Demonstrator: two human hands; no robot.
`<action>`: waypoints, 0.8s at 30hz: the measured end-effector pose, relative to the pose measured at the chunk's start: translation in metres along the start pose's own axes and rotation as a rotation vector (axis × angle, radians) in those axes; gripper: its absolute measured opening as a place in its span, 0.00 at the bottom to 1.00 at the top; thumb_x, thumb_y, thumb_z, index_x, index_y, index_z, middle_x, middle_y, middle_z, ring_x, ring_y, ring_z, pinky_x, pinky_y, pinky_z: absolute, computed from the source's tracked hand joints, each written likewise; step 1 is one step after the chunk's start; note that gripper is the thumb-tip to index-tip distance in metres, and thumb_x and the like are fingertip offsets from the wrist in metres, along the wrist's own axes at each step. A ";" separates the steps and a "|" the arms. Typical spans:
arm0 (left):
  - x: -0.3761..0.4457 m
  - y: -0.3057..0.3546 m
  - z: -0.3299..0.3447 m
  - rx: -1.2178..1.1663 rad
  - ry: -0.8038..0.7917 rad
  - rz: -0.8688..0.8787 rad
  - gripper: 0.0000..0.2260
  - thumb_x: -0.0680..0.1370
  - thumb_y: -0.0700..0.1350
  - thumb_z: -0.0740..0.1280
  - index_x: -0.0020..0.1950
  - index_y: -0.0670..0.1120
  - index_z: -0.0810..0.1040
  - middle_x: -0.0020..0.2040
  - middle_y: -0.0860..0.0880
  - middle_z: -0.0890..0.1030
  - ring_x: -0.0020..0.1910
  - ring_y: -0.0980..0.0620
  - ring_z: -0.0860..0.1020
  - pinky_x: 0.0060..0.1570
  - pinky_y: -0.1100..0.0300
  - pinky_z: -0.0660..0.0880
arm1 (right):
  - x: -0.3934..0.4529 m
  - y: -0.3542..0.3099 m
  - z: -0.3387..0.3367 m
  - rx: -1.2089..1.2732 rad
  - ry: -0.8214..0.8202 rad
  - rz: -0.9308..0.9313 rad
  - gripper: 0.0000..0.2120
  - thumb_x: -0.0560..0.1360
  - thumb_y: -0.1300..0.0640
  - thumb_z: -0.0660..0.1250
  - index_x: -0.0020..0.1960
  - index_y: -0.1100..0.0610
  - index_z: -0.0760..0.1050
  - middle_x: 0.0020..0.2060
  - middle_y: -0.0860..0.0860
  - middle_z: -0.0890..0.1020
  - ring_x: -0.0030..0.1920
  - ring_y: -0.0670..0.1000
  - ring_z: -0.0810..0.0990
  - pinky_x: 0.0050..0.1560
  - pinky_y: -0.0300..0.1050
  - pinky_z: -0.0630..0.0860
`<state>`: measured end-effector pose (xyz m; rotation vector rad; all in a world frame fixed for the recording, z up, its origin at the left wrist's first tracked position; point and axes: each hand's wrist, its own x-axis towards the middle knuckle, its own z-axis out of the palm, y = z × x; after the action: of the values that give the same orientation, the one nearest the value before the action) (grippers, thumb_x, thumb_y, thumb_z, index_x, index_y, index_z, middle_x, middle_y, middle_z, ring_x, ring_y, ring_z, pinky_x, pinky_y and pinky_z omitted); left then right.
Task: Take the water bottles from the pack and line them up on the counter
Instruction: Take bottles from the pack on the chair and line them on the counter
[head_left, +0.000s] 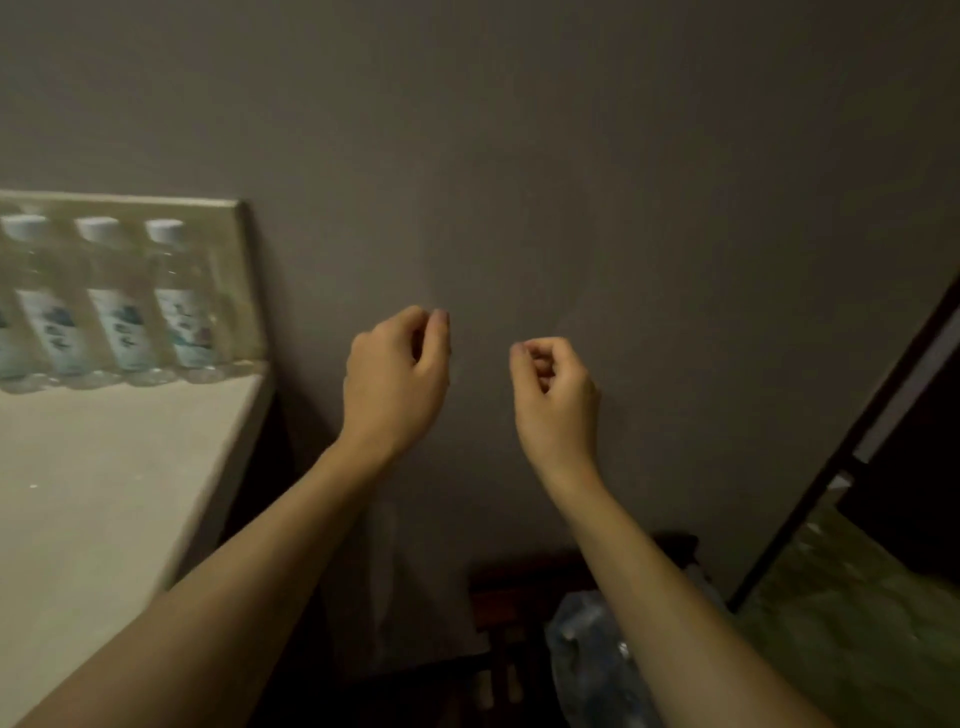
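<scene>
Several clear water bottles (119, 301) with white caps and pale blue labels stand upright in a row at the back of the beige counter (93, 493), against its low backsplash on the left. My left hand (397, 374) and my right hand (556, 395) are raised side by side in front of the grey wall, right of the counter's end. Both have curled fingers with nothing in them. Low down, between my forearms, lies crinkled clear plastic wrap of the pack (592, 660), partly hidden by my right arm. Whether bottles are in it, I cannot tell.
The counter ends at a corner edge (260, 415) just left of my left hand. A dark wooden stand (514, 597) sits below by the wall. A dark frame (852, 436) slants up the right side, with a greenish surface (857, 623) beneath it.
</scene>
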<state>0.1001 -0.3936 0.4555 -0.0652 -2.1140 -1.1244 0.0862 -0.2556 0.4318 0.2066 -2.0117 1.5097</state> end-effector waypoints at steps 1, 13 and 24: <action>-0.007 0.012 0.018 -0.021 -0.009 -0.004 0.18 0.82 0.52 0.59 0.36 0.46 0.75 0.29 0.49 0.79 0.29 0.49 0.80 0.35 0.44 0.79 | 0.005 0.006 -0.020 0.005 0.004 0.007 0.06 0.79 0.53 0.65 0.45 0.55 0.76 0.33 0.43 0.78 0.34 0.40 0.76 0.37 0.36 0.72; -0.081 0.053 0.205 -0.178 -0.221 -0.238 0.15 0.82 0.51 0.59 0.39 0.48 0.77 0.30 0.50 0.80 0.29 0.51 0.80 0.37 0.43 0.80 | 0.027 0.128 -0.154 -0.058 0.095 0.124 0.07 0.79 0.55 0.64 0.43 0.48 0.73 0.31 0.43 0.78 0.32 0.38 0.77 0.31 0.29 0.70; -0.120 0.019 0.353 -0.244 -0.420 -0.462 0.16 0.83 0.49 0.58 0.40 0.42 0.76 0.34 0.42 0.81 0.34 0.43 0.80 0.41 0.41 0.79 | 0.048 0.256 -0.207 -0.150 -0.016 0.395 0.07 0.80 0.56 0.62 0.45 0.46 0.73 0.33 0.48 0.80 0.29 0.43 0.78 0.32 0.36 0.75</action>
<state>-0.0085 -0.0878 0.2699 0.0869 -2.4168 -1.7681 0.0058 0.0308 0.2825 -0.2558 -2.2620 1.5770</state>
